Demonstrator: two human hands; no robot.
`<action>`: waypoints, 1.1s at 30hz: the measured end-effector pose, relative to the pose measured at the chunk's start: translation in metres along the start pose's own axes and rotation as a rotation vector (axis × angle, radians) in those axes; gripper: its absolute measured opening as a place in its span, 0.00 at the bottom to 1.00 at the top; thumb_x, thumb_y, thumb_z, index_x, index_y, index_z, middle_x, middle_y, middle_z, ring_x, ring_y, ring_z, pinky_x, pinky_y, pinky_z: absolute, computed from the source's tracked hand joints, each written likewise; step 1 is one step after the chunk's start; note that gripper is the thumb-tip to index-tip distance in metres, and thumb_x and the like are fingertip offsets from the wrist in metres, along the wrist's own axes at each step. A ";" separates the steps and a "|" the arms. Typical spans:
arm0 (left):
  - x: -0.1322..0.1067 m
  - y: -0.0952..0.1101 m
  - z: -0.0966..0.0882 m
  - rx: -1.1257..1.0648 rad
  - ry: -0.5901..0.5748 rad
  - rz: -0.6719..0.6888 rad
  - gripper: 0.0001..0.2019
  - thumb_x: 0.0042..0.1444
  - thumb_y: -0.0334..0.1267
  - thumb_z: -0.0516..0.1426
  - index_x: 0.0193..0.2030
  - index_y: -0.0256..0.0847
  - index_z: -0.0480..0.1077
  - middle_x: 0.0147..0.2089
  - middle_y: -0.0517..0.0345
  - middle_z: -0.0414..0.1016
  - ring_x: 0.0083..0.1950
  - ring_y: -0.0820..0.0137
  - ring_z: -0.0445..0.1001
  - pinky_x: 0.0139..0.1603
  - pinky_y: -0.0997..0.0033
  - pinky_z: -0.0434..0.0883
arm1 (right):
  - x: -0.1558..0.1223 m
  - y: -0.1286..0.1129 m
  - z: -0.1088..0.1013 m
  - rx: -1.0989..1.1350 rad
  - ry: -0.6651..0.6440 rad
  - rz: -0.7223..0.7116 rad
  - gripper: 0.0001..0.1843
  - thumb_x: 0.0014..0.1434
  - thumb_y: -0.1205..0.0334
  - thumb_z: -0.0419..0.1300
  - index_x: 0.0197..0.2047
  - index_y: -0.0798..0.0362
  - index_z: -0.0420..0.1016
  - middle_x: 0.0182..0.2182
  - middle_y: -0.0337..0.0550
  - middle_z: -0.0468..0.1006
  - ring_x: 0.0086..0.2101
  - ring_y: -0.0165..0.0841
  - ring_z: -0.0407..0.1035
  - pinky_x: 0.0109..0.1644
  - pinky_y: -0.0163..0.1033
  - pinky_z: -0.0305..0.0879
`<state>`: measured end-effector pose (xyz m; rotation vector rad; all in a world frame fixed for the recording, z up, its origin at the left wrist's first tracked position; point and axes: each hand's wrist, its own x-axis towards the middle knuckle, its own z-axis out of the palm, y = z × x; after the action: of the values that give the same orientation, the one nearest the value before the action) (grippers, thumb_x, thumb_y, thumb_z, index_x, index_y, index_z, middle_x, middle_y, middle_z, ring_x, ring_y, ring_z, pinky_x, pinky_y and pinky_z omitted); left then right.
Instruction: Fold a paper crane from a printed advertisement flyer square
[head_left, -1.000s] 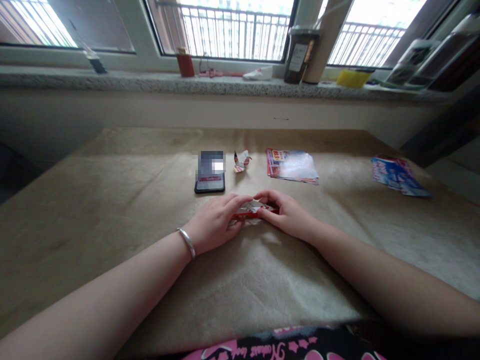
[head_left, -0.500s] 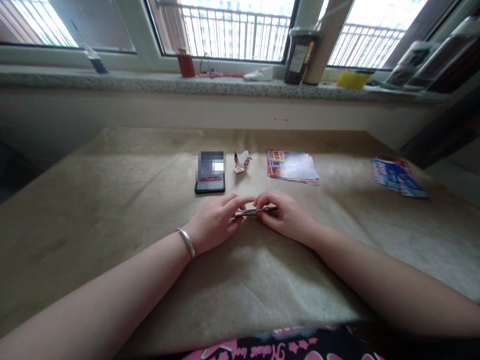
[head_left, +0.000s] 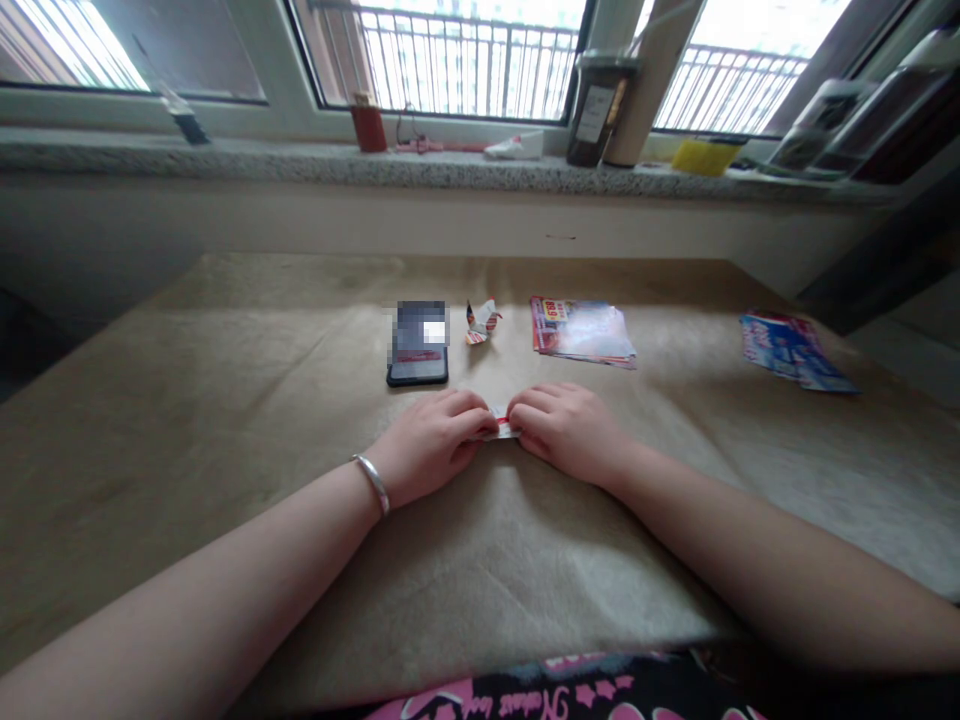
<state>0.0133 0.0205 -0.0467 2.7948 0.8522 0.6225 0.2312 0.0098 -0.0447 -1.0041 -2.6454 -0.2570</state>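
Two grips meet at the middle of the tan surface (head_left: 225, 400), where your left grip (head_left: 431, 440) and right grip (head_left: 566, 432) curl shut on a small red-and-white folded paper (head_left: 501, 429). Only a sliver of it shows between your fingertips, low over the surface. Bare room spreads wide to your left and back toward the near edge by your lap. Just beyond the left grip lies a phone (head_left: 418, 345), with a paper crane (head_left: 480, 322) beside it and a stack of flyers (head_left: 581, 330) farther right. A blue leaflet (head_left: 795, 352) sits well apart near the right edge. The far edge runs below the windowsill (head_left: 300, 165)
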 end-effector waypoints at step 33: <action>0.000 0.001 -0.003 0.134 0.007 0.097 0.10 0.58 0.30 0.51 0.41 0.43 0.72 0.43 0.56 0.74 0.42 0.69 0.69 0.43 0.68 0.68 | -0.003 0.001 -0.006 0.079 -0.040 -0.099 0.09 0.62 0.61 0.52 0.38 0.54 0.73 0.40 0.44 0.77 0.39 0.34 0.67 0.42 0.39 0.63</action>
<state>0.0126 0.0200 -0.0434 2.9710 0.7914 0.6114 0.2356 0.0068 -0.0400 -0.8640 -2.7218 -0.1548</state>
